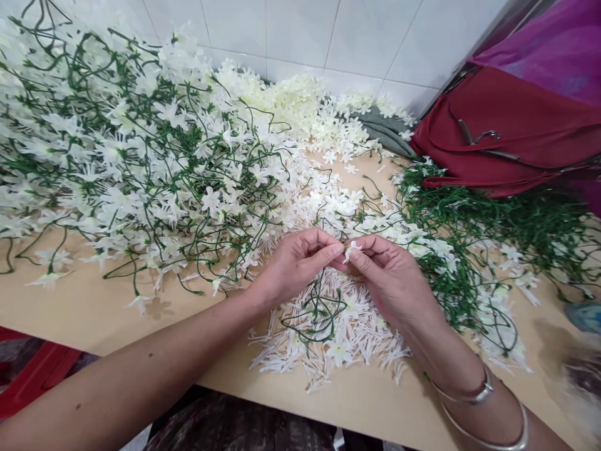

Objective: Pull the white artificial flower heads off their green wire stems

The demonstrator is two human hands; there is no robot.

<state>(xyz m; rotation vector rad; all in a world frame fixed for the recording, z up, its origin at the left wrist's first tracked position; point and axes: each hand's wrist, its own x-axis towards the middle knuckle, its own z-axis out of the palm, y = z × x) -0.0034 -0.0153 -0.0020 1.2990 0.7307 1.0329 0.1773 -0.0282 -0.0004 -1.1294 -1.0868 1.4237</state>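
Observation:
Over the middle of the table my two hands meet, fingertips almost touching. A small white artificial flower [352, 251] is pinched between the thumb and fingers of my right hand [397, 275]. My left hand [300, 260] is closed in a pinch right beside that flower; what lies between its fingertips is hidden. Below both hands spreads a heap of thin white stamen pieces [364, 326], with a looped green stem [323, 313] and a few loose white petals [339, 351] on top.
A big pile of white flowers on green stems [154, 150] fills the left. Pale loose blossoms [300, 103] lie along the tiled wall [300, 28]. Bundled green stems [446, 250] are at the right, beneath a red bag [507, 134]. A red stool [42, 376] shows below the table's edge.

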